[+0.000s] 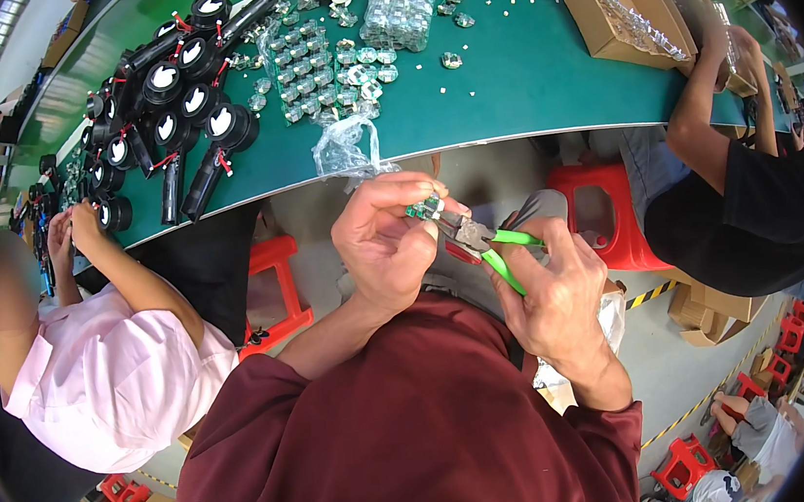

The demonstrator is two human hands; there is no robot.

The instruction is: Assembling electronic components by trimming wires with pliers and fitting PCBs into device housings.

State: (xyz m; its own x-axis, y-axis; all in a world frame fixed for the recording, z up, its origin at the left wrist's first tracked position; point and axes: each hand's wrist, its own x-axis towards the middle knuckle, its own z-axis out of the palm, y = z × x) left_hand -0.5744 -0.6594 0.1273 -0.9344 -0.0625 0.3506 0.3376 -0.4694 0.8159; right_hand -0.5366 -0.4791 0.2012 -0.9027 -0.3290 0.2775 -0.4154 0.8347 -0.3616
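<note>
In front of my chest, my left hand (389, 238) pinches a small green circuit board (425, 209) between thumb and fingertips. My right hand (555, 289) is closed round the bright green handles of a pair of cutting pliers (475, 234). The metal jaws point up and left and reach the board's edge; whether they touch it I cannot tell. Both hands are held just off the near edge of the green table (522, 91). Past my left hand, a crumpled clear plastic bag (348, 149) hangs over that edge.
Black round-headed devices with stick handles (195, 101) are piled at the table's left. Several small boards (305, 70) lie beside them, near a bubble-wrapped stack (400, 1). A cardboard box (621, 7) stands at the right. Co-workers sit on both sides, near red stools (605, 220).
</note>
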